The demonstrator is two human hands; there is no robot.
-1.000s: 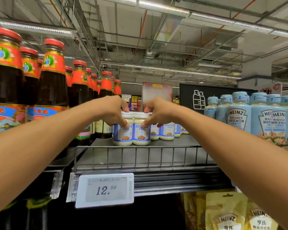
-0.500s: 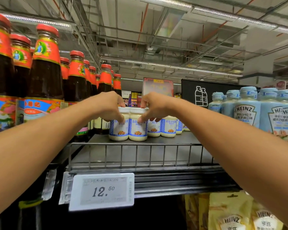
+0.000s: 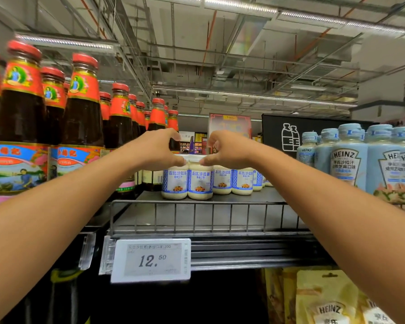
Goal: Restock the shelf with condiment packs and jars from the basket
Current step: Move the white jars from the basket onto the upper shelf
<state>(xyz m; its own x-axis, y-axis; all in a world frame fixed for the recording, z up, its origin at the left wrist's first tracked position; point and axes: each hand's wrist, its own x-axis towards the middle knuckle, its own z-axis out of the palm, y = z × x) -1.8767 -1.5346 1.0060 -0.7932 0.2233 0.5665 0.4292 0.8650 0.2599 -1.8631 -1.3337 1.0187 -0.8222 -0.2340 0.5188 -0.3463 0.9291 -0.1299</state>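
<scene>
Two white salad-dressing jars, one [image 3: 174, 183] beside the other [image 3: 200, 183], stand together on the top shelf [image 3: 220, 220] behind its wire rail, with more jars of the same kind [image 3: 242, 182] behind and to their right. My left hand [image 3: 156, 149] arches over the left jar and its thumb tip is at the lid. My right hand [image 3: 226, 149] mirrors it over the right jar. The fingers of both hands are lifted clear above the lids and grip nothing. The basket is out of view.
Tall dark sauce bottles with red caps [image 3: 82, 113] crowd the shelf to the left. Pale blue Heinz bottles [image 3: 348, 160] stand to the right. A price tag reading 12.50 [image 3: 151, 260] hangs on the shelf edge. Yellow Heinz pouches [image 3: 325, 300] hang below.
Both hands gripped the two jar tops and slid them back on the shelf. Now the fingers have lifted off the lids and the jars stand by themselves.
</scene>
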